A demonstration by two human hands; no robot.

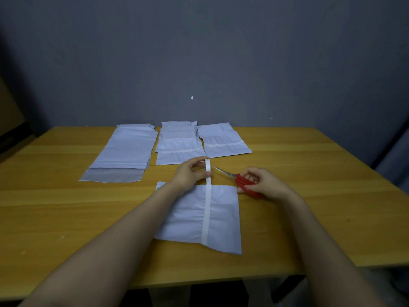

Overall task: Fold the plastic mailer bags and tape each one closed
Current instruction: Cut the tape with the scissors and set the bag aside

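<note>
**Clearance on bench**

Bare yellow wooden table point(66, 213) left and right of centre: open passage. Far edge blocked by flat unfolded white plastic mailer stack point(124, 151) and two folded, taped white mailers point(177, 147) point(223, 142). Near centre occupied by folded white mailer point(223, 209).

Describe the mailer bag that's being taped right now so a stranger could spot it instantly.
On the yellow wooden table, find the white folded plastic mailer bag nearest the person, between both forearms. Unlike the three bags by the wall, its white tape strip runs lengthwise, away from the person.
</note>
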